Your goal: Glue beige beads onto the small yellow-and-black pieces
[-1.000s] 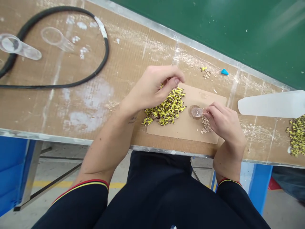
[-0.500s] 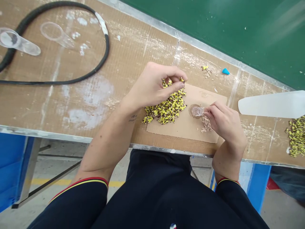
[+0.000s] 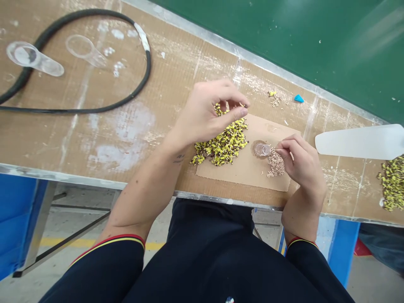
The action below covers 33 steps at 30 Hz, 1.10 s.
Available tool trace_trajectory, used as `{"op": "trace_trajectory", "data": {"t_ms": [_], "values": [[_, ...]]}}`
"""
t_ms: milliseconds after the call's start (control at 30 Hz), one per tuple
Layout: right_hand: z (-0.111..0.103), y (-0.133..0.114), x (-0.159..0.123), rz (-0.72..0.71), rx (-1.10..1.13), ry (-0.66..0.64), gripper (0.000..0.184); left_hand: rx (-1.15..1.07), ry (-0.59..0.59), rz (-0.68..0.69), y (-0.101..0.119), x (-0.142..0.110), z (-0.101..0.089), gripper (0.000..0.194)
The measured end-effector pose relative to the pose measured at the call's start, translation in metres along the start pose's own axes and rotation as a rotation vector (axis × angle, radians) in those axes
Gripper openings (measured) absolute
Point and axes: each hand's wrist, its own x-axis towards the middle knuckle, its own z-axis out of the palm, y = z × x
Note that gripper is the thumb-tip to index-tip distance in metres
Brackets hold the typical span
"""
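Left hand pinching one small piece; right hand pinched beside the clear cup

Left hand (image 3: 210,107): above the far part of the yellow pile (image 3: 225,145), palm turned inward. Thumb and forefinger nearly meet at the tips, with a small piece (image 3: 243,105) between them, yellowish with a dark end. Other fingers curled, their exact set partly hidden.

Right hand (image 3: 301,162): just right of the clear cup (image 3: 261,149), over the edge of the tan heap (image 3: 277,164). Thumb and forefinger drawn together at the tips. Whether a bit is gripped there, cannot tell; too small at this scale.

Layout: yellow pile on the left part of the cardboard (image 3: 243,174) and spilling past its left edge. Clear cup and tan heap on the right part, near each other, well apart from the pile.

Around: beyond the cardboard, a few loose bits (image 3: 275,100) and a blue cone (image 3: 298,98). To the right, a white scoop (image 3: 360,141), its far end by a second yellow pile (image 3: 392,183). To the left, a looped black cable (image 3: 147,69) bound with white tape (image 3: 142,37); two clear spoons (image 3: 44,63) lie there, one across the cable, one inside the loop.
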Motion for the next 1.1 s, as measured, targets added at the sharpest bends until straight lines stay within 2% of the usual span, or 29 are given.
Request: {"op": "trace_trajectory", "data": {"t_ms": [167, 367, 500, 700, 900, 1100], "values": [[0.005, -0.003, 0.004, -0.108, 0.204, 0.291, 0.009, -0.369, 0.061, 0.069, 0.007, -0.006, 0.023, 0.030], [0.014, -0.011, 0.002, -0.081, 0.333, 0.484, 0.012, -0.727, -0.009, -0.048, 0.021, -0.017, 0.052, 0.028], [0.018, -0.014, 0.002, -0.078, 0.379, 0.511, 0.012, -0.819, -0.077, -0.110, 0.023, -0.021, 0.062, 0.029], [0.019, -0.016, 0.002, -0.096, 0.368, 0.525, 0.009, -0.851, -0.141, -0.164, 0.027, -0.024, 0.067, 0.026], [0.022, -0.017, 0.002, -0.103, 0.352, 0.507, 0.008, -0.879, -0.163, -0.165, 0.026, -0.025, 0.071, 0.032], [0.030, -0.022, 0.003, -0.077, 0.491, 0.478, 0.004, -0.949, -0.171, -0.196, 0.026, -0.027, 0.072, 0.027]]}}
